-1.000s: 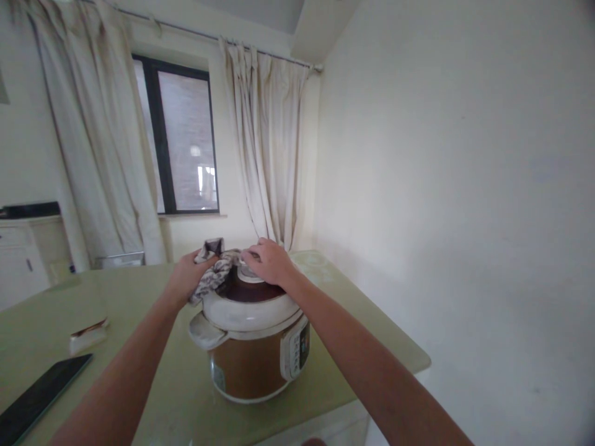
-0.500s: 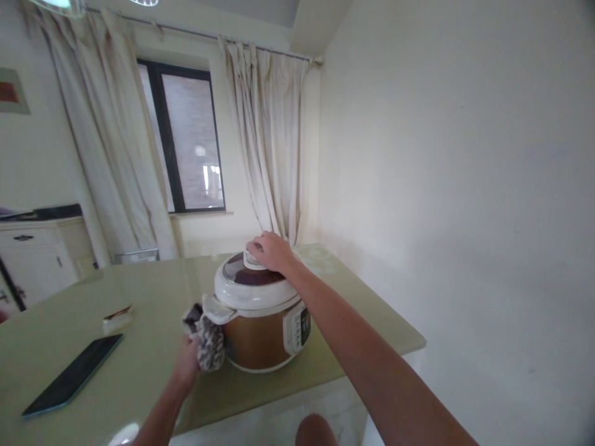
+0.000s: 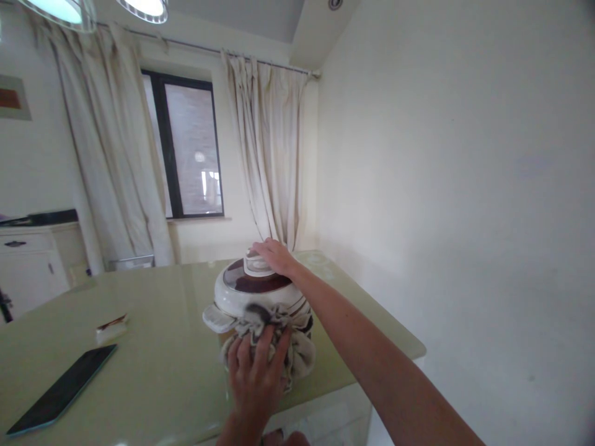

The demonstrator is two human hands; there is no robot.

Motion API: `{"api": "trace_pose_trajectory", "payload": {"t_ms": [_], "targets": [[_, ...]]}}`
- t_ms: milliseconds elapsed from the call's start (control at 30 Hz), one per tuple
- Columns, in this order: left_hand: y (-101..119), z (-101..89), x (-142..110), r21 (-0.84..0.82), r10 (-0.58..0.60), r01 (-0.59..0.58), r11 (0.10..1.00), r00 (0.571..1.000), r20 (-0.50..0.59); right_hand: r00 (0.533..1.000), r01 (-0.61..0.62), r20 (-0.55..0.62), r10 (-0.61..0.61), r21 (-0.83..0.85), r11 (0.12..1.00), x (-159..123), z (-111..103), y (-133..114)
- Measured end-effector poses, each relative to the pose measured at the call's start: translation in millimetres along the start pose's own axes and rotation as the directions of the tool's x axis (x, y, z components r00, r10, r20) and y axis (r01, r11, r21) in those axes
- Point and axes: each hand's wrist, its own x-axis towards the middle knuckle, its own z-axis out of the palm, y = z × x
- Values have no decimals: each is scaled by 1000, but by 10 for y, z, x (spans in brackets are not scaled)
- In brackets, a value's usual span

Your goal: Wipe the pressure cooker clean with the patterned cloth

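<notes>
A white and brown electric pressure cooker [image 3: 232, 298] stands on the pale green table [image 3: 162, 353], near its front edge. My right hand [image 3: 277, 256] rests on top, its fingers over the white lid handle [image 3: 255, 265]. Bunched in my left hand [image 3: 257, 370] is a patterned grey and white cloth [image 3: 300, 353], pressed against the cooker's front. Most of the brown body and the control panel are hidden behind the cloth. On the left side, a white side handle [image 3: 218, 318] sticks out.
A dark flat tablet-like slab [image 3: 65, 387] lies at the table's left, with a small white and brown object [image 3: 111, 327] behind it. A bare wall [image 3: 441, 217] borders the right. Curtains [image 3: 269, 148] and a window [image 3: 193, 148] are beyond the table.
My left hand has carried the cloth rightward from the cooker's left side to its front, covering the panel. My right hand stays on the lid handle. The view has tilted slightly up.
</notes>
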Motion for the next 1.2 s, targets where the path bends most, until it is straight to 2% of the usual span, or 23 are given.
{"api": "trace_pose_trajectory", "payload": {"t_ms": [167,300,367,467,600,633,700,733,800,833,867,933,1000,1100,1200], "targets": [[322,11,737,-2,164,-166,986,973,161,990,29,138,-39,75,997,58,-77,43],[560,221,1199,-64,344,-339,939,901,265,957,87,277,-87,12,996,140,-177,34],[634,320,1329,-90,376,-367,926,874,306,936,133,335,-105,-61,989,166,-200,21],[642,346,1403,-127,386,-366,922,854,348,934,141,347,-87,-133,981,162,-186,7],[387,112,1271,-219,463,-411,885,824,326,967,86,245,-61,-90,992,113,-121,25],[275,25,1205,-228,472,-417,880,828,303,971,90,227,-71,-73,993,102,-108,33],[2,-147,1068,-212,433,-389,896,870,235,973,109,208,-96,-55,992,86,-96,43],[-156,-222,1010,-201,380,-341,918,902,204,972,121,207,-107,-52,991,80,-97,43],[-503,-331,947,-217,203,-163,962,963,175,967,152,213,-138,-53,987,67,-109,35],[-685,-360,949,-247,81,-32,968,979,189,964,173,216,-157,-57,983,59,-118,28],[-869,-370,973,-283,-49,110,953,975,216,960,196,214,-178,-64,978,50,-126,20],[-1225,-331,1076,-338,-274,377,862,909,313,955,235,204,-214,-82,969,29,-131,6],[-1544,-222,1213,-370,-384,553,746,812,439,957,247,181,-226,-98,964,3,-116,-5],[-1904,40,1382,-398,-443,728,559,667,598,973,218,101,-207,-118,969,-43,-65,-18],[-2073,345,1431,-425,-549,831,359,556,624,985,171,10,-172,-142,975,-86,-17,-38]]}}
